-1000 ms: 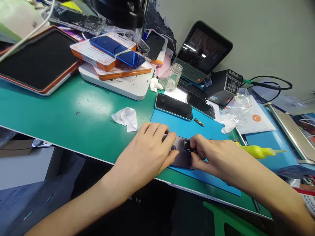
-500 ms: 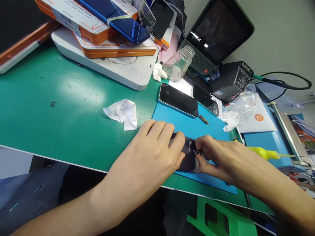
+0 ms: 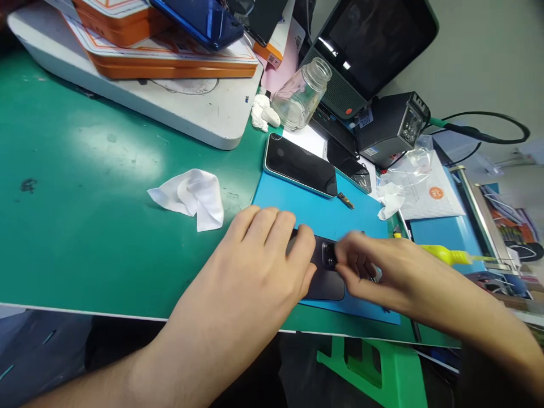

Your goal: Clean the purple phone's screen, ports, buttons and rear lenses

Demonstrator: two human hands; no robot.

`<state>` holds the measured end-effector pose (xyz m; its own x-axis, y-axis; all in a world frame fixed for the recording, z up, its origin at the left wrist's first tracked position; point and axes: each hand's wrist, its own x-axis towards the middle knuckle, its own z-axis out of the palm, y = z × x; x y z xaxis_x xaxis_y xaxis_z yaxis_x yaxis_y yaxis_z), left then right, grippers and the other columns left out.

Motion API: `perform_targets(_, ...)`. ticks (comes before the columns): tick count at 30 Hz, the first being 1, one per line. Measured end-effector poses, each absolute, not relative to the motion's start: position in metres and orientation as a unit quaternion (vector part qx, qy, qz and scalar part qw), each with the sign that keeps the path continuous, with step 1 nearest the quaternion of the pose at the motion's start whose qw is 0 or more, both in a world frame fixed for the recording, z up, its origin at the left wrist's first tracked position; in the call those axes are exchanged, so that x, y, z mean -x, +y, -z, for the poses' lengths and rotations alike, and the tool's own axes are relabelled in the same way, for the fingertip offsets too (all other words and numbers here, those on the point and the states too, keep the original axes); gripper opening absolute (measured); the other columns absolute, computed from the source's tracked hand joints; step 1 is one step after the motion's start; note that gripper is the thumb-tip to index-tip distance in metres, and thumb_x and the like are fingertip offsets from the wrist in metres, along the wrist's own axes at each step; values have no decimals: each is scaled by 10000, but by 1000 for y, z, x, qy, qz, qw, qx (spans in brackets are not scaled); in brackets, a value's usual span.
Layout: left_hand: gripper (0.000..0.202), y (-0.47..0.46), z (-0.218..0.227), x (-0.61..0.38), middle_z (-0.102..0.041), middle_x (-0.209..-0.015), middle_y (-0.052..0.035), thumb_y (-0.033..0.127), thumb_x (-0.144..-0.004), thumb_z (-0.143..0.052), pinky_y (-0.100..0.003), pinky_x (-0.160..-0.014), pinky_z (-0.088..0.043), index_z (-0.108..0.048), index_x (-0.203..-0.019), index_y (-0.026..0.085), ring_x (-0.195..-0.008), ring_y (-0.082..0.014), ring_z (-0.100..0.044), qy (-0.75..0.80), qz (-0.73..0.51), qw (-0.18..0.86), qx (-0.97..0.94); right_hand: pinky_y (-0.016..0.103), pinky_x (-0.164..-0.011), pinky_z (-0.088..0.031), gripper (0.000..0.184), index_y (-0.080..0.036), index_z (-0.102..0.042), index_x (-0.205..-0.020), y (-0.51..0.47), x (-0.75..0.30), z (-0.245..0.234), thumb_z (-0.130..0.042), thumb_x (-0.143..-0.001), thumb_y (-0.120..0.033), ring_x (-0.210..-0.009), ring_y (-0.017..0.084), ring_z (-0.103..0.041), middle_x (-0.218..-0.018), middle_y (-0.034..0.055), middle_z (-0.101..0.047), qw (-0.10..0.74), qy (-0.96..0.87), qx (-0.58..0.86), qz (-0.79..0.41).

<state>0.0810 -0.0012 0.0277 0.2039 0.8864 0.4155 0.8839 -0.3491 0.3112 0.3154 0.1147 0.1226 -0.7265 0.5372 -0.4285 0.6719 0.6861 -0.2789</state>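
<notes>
A dark smartphone (image 3: 325,283) lies back up on the blue mat (image 3: 280,195), its camera bump (image 3: 328,255) showing between my hands. My left hand (image 3: 259,272) rests over the phone's left part, fingers curled across it and the thumb along the near side. At the camera bump is my right hand (image 3: 369,263), thumb and forefinger bent toward each other and smeared by motion. Something small and shiny (image 3: 376,274) shows under its palm; I cannot make out what. A second phone (image 3: 301,165), screen up, lies farther back, beside a small brass-coloured piece (image 3: 345,200).
A crumpled white cloth (image 3: 191,195) lies on the green table (image 3: 106,243). Orange-edged boxes (image 3: 170,65) stand on a white slab (image 3: 199,116). Behind are a glass jar (image 3: 301,93) and a monitor (image 3: 369,45). A yellow tool (image 3: 446,255) lies right, a green stool (image 3: 382,368) below.
The view has shifted, so the table items sit slightly left and higher. My right fingers have moved a little at the camera bump; the small ring seen there earlier is now hidden.
</notes>
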Motion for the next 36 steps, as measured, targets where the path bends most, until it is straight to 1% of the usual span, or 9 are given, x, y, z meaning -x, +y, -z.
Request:
perform_targets(3, 329, -2, -27, -80, -740, -1225, -180, 304, -1193, -482, -544, -892, -553, -708, -1331, 107, -1136, -391, -728, 568, -271, -6, -777, 265, -580, -475, 193, -273, -633, -932, 109, -324, -120, -590, -1119, -290, -609, 130, -643, -747, -52, -687, 62, 910, -347, 219)
perform_targets(6, 422, -4, -26, -77, -742, -1279, -189, 463, -1184, -540, -564, -954, -533, -703, -1348, 110, -1148, -398, -701, 550, -280, -6, -787, 280, -642, -519, 156, -258, -683, -1056, 96, -343, -111, -619, -1160, -356, -685, 151, -707, -856, -16, -759, -69, 901, -424, 61)
perform_targets(10, 553, -6, -24, -75, -733, -1417, -177, 601, -1114, -673, -580, -1102, -476, -675, -1428, 146, -1281, -400, -643, 515, -274, 11, -812, 338, -743, -554, 244, -215, -748, -1246, 76, -370, -92, -580, -1197, -385, -847, 202, -778, -1101, 63, -819, -80, 859, -496, -100)
perform_targets(14, 459, -2, -19, -74, -750, -1436, -143, 507, -1093, -759, -543, -1064, -491, -660, -1427, 208, -1267, -370, -658, 486, -294, 23, -823, 373, -835, -626, 297, -215, -788, -1304, 61, -382, -74, -627, -1179, -432, -1014, 254, -818, -1172, 87, -802, -85, 865, -488, -82)
perform_targets(17, 361, 2, -16, -65, -765, -1426, -125, 527, -1174, -594, -525, -1028, -520, -682, -1392, 253, -1245, -353, -695, 466, -294, 17, -835, 367, -848, -653, 228, -215, -790, -1248, 55, -384, -66, -616, -1181, -345, -993, 238, -821, -1132, 80, -809, -111, 864, -485, -72)
perform_targets(23, 392, -12, -27, -55, -585, -1749, 21, 399, -1233, -435, -531, -1381, -301, -582, -1596, 384, -1646, -273, -478, 456, -205, 53, -864, 308, -927, -678, 144, -250, -701, -1289, 52, -382, -58, -667, -1150, -230, -1003, 194, -841, -1178, 29, -846, -248, 837, -487, 35)
perform_targets(25, 369, -17, -34, -68, -664, -1643, -8, 400, -1220, -481, -514, -1290, -387, -603, -1567, 365, -1549, -278, -559, 479, -217, 56, -849, 284, -957, -670, 228, -271, -696, -1368, 51, -378, -56, -670, -1151, -206, -1025, 176, -841, -1227, 15, -844, -281, 822, -490, 70)
perform_targets(29, 240, -14, -40, -104, -781, -1173, -12, 371, -1184, -628, -445, -902, -496, -687, -1403, 294, -1044, -234, -692, 500, -267, 41, -823, 265, -934, -656, 222, -318, -735, -1340, 43, -372, -57, -627, -1172, -220, -1060, 169, -814, -1211, 6, -817, -281, 824, -471, 140)
perform_targets(36, 187, -1, -31, -122, -831, -1154, 2, 397, -1181, -659, -437, -893, -560, -717, -1297, 261, -1039, -223, -721, 526, -263, 48, -807, 281, -573, -576, 149, -308, -693, -1187, 34, -369, -53, -545, -1200, -319, -786, 157, -838, -991, -49, -851, -205, 850, -455, 168)
